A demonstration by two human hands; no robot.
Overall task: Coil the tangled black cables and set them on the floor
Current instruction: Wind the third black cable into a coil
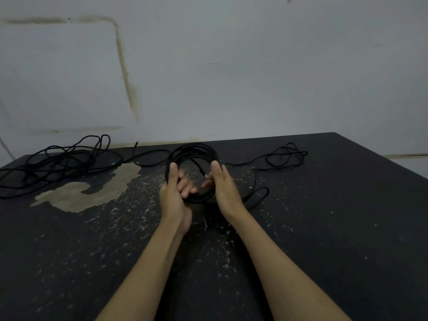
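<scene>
Tabletop: black, scuffed and speckled, with a pale worn patch at 9 o'clock of centre. Fills the lower frame; stained grey wall behind.

Tangled cable: loose black heap lying on the tabletop at 10 o'clock, well apart from the hands. One strand runs from it toward the coil. Not yet coiled.

Trailing cable: loose black length at 2 o'clock on the tabletop, looping back to a bend just beside the right hand. Judged to be the uncoiled tail of the piece being worked.

Coil: several turns of black cable held up at 12 o'clock of centre, above the tabletop, between both hands.

Left hand: fingers curled round the coil's left side, thumb up along it.

Right hand: wrapped round the coil's right side, thumb on top.

Step in hand, as judged: winding one cable, part done; nothing set on the floor, which is out of view.

Next move calls for: the left hand keeping the turns gathered while the right draws in the tail, loop by loop, without snagging its bend.
</scene>
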